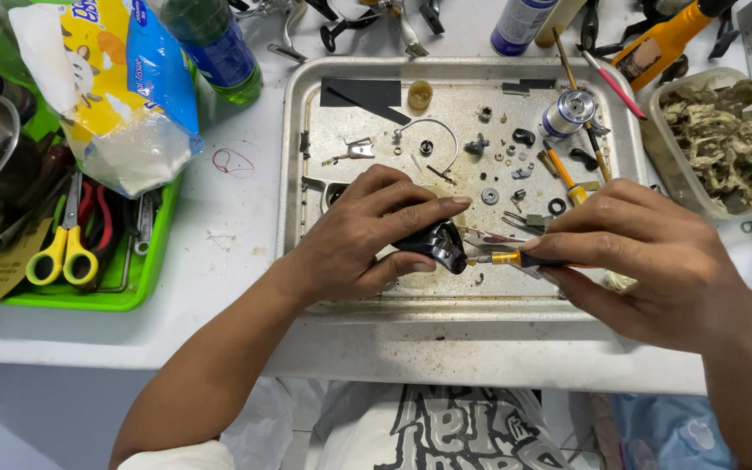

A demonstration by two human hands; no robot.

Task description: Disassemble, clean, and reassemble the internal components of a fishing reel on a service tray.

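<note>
From the head camera, looking straight down: the left hand (367,231) is clenched around a small glossy black reel body of rounded moulded shape (433,244), held just above the near edge of a scuffed rectangular metal tray (293,174) that sits at the middle of the white surface (228,218). The right hand (654,257) pinches a slim precision screwdriver with a gold collar and dark shaft (511,258), its tip touching the reel body's right side. The body looks stiff, light and smooth enough to slip, so a grip wrapping its flanks with thumb underneath seems the surest hold; the loose screws and washers scattered across the tray are tiny and easily lost. A silver metal spool (570,110) lies toward the tray's far right corner, a curved wire bail (428,130) near its far middle. At the surface's far left corner lies a soft plastic bag in yellow, blue and white (110,78), with a green plastic bottle wearing a blue label (215,43) just beside it. A green plastic tray (145,270) at the left edge holds yellow-handled scissors (63,252). A clear tub of pale dried scraps (724,139) stands at the right edge.
</note>
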